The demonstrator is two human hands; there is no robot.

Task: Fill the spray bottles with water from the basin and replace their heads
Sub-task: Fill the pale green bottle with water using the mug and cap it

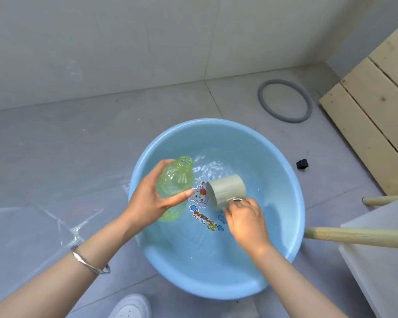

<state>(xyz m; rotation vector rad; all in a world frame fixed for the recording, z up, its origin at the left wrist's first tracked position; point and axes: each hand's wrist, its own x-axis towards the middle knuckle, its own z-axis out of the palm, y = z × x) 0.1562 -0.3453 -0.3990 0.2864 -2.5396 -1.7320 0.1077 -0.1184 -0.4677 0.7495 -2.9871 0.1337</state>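
Observation:
A light blue basin (pixel 283 226) of water stands on the grey floor, with a cartoon print on its bottom. My left hand (pixel 149 200) grips a clear green bottle (pixel 176 180) over the basin's left side. The bottle has no head and its open neck points up and away. My right hand (pixel 244 220) holds a beige cup (pixel 228 188) by its handle. The cup lies tilted on its side just above the water, its mouth facing the bottle.
A grey ring (pixel 262 102) lies on the floor behind the basin, and a small black cap (pixel 302 164) sits to its right. Wooden slats (pixel 372 106) lean at far right. A white stool (pixel 377 249) with wooden legs stands at right. My white shoe (pixel 131 306) is below.

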